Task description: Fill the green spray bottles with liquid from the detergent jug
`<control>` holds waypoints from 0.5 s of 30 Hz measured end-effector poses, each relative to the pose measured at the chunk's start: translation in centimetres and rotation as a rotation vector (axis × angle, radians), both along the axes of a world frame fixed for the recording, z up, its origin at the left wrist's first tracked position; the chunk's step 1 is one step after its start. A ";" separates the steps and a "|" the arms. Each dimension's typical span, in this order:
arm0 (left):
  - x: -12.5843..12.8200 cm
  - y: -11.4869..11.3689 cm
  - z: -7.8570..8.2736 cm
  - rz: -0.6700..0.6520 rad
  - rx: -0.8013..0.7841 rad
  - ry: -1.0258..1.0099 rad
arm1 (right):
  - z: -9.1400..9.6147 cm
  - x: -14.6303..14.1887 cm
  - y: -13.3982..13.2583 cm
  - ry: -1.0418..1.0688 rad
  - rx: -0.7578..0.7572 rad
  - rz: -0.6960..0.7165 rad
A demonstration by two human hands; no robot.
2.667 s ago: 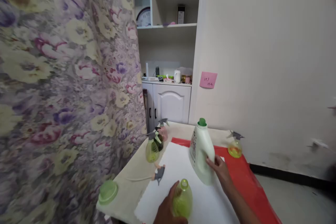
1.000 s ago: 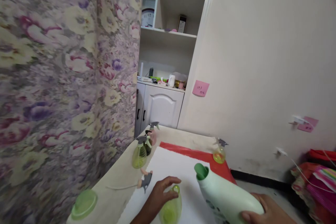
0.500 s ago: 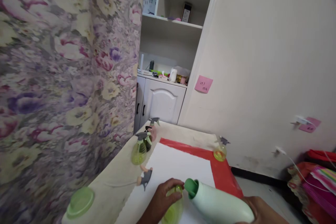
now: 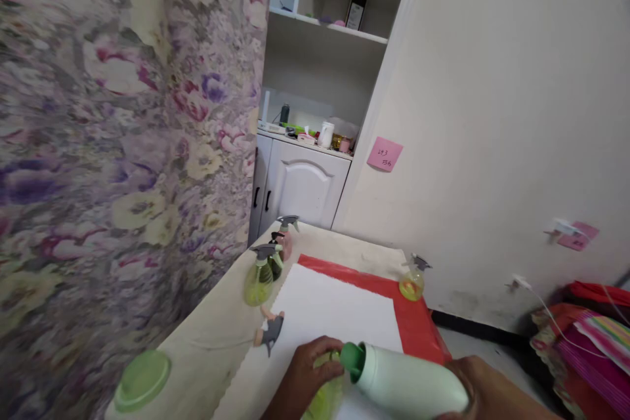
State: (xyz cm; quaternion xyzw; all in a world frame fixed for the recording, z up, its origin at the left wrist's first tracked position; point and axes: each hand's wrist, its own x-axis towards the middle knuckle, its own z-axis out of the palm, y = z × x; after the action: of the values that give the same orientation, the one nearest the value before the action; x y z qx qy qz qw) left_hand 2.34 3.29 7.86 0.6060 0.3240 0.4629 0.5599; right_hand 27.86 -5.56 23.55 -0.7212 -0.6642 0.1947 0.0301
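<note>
My left hand (image 4: 315, 367) is closed around the neck of a yellow-green spray bottle (image 4: 321, 401) that has no sprayer on it and stands on the white sheet (image 4: 339, 302). In my right hand (image 4: 475, 387) is a pale green jug (image 4: 411, 377), tipped nearly flat with its green spout (image 4: 352, 359) at the bottle's mouth. Whether liquid is flowing I cannot see. A loose grey spray head (image 4: 270, 331) with a long tube lies to the left, at the sheet's edge.
Several spray bottles, one yellow-green (image 4: 259, 281), stand at the table's far left. Another spray bottle (image 4: 412, 282) stands on the red cloth (image 4: 413, 325) at right. A pale green lid (image 4: 144, 380) tops a container at the near left. A floral curtain (image 4: 123, 144) borders the left side.
The jug has tipped further toward level, and its spout has moved slightly left, closer to the bottle's mouth. My left hand keeps its hold; the view has shifted slightly.
</note>
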 end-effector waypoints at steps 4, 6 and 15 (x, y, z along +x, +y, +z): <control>0.0 0.0 0.1 0.003 0.008 -0.007 | -0.2 0.8 0.7 0.017 -0.002 0.074; 0.0 -0.1 0.2 0.007 0.006 -0.008 | -0.4 1.3 0.9 0.034 0.008 0.109; 0.1 -0.6 0.8 0.021 -0.012 -0.031 | 0.2 1.1 1.4 0.020 -0.009 0.122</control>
State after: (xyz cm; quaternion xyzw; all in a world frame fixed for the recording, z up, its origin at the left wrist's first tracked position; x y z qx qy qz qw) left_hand 2.46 2.73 8.65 0.5919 0.3245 0.4761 0.5636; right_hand 29.00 -4.18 23.70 -0.6773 -0.7059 0.2063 0.0219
